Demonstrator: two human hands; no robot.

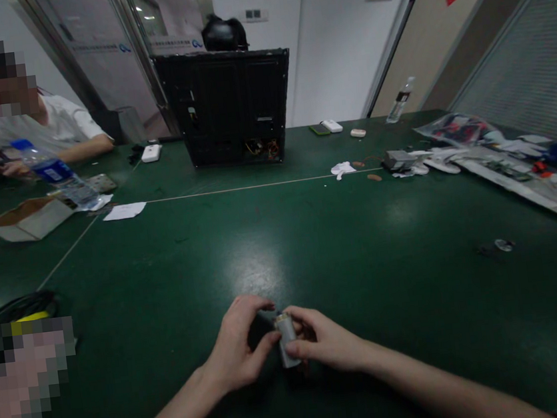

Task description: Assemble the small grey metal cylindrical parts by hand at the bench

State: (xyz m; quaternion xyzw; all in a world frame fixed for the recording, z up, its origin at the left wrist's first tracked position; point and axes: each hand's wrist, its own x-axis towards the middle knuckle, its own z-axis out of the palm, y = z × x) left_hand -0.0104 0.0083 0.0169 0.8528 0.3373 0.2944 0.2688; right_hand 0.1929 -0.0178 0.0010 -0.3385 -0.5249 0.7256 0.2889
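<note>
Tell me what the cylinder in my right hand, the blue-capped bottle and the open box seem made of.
Cylinder: probably metal, smooth grey with a yellowish end, though coated plastic is possible. Bottle: likely clear plastic, glossy, since its walls are see-through. Box: apparently cardboard, matte, with thin flat walls, browner inside.

We held both bare arms out before us, our left forearm (169,416) slanting up to the right and our right forearm (439,382) up to the left. Our left hand (238,341) made a loose C, thumb and index finger parted. Just beside it, our right hand (326,341) was closed in a grip, thumb in front, its fingers (304,315) curled behind, partly hidden.
</note>
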